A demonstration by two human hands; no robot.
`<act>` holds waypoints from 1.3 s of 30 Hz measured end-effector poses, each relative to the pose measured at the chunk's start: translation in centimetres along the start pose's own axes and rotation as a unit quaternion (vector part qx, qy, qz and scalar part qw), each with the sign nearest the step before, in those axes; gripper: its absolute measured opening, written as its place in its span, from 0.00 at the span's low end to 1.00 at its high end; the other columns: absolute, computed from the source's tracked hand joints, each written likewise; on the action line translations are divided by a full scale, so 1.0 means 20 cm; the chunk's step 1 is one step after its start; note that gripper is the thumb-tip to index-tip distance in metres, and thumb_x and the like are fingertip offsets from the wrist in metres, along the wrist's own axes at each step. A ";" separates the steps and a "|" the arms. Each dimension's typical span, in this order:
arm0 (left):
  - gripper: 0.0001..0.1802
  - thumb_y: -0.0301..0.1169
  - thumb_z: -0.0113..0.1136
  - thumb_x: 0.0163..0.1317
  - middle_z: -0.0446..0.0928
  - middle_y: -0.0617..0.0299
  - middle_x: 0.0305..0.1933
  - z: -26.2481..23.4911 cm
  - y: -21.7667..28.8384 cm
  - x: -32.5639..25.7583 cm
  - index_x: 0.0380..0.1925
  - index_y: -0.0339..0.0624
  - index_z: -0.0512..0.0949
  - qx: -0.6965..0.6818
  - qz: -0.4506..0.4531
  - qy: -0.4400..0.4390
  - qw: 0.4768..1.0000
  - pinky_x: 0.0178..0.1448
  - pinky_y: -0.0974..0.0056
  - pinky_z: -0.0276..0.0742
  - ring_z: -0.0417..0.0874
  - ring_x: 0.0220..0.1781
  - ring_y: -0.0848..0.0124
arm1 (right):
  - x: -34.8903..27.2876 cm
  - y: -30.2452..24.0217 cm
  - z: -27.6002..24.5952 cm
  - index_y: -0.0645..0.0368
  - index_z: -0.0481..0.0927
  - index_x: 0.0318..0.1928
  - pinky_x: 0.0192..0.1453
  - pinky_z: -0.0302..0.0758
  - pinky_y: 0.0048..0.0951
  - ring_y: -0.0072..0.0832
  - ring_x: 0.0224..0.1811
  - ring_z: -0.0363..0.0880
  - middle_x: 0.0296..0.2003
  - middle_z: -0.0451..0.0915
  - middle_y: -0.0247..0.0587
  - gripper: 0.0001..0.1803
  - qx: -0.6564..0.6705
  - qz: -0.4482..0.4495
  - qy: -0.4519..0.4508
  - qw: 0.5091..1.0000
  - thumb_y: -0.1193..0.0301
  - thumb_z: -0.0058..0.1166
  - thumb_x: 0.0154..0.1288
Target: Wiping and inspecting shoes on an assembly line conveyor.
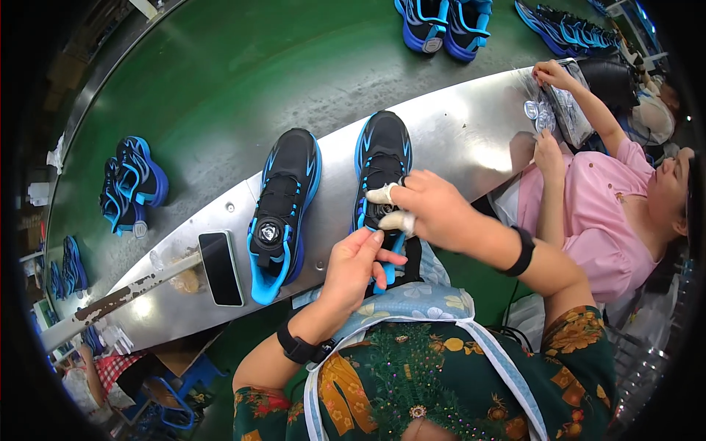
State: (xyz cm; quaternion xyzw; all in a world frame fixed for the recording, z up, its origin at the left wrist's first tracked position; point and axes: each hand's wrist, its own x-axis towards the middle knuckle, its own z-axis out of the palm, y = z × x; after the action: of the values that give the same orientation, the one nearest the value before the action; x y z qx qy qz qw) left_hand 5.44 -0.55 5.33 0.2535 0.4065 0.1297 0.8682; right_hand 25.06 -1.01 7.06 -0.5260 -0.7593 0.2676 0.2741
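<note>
Two black-and-blue shoes lie on a metal ledge (471, 132) in front of me. My right hand (430, 209), with white tape on two fingertips, rests on the tongue and dial area of the right shoe (382, 154). My left hand (357, 264) pinches that shoe's blue heel edge from below. The left shoe (283, 209) lies untouched beside it, a round dial on its tongue.
A dark phone (220, 268) lies on the ledge left of the shoes. The green conveyor belt (235, 81) beyond carries more blue shoe pairs (132, 184), (445, 26). A person in pink (603, 213) works at the ledge on my right.
</note>
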 end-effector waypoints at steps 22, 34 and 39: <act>0.21 0.38 0.43 0.73 0.79 0.49 0.40 -0.01 0.01 0.05 0.48 0.27 0.72 -0.019 0.020 -0.004 1.000 0.17 0.73 0.76 0.86 0.35 0.64 | 0.07 -0.01 -0.03 0.54 0.78 0.42 0.36 0.75 0.33 0.35 0.30 0.75 0.34 0.74 0.42 0.16 0.077 0.121 -0.061 0.988 0.67 0.64 0.53; 0.20 0.38 0.46 0.72 0.80 0.45 0.38 -0.05 0.01 0.04 0.45 0.25 0.72 -0.020 -0.005 0.004 1.000 0.16 0.72 0.77 0.86 0.33 0.64 | 0.02 -0.01 -0.10 0.53 0.71 0.61 0.56 0.70 0.35 0.45 0.50 0.71 0.47 0.73 0.49 0.31 0.127 0.095 -0.142 0.977 0.78 0.58 0.54; 0.20 0.38 0.46 0.72 0.80 0.45 0.34 -0.04 0.01 0.06 0.43 0.26 0.72 -0.013 0.000 0.002 1.000 0.16 0.72 0.76 0.86 0.31 0.65 | -0.05 0.05 -0.02 0.53 0.77 0.57 0.45 0.72 0.35 0.42 0.39 0.71 0.34 0.71 0.46 0.27 0.054 0.034 -0.023 0.998 0.77 0.61 0.53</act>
State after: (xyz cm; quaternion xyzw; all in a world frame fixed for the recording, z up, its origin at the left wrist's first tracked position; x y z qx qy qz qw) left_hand 5.62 0.42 4.25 0.2421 0.4068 0.1352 0.8704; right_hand 26.27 -1.69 6.53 -0.5296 -0.7317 0.3289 0.2756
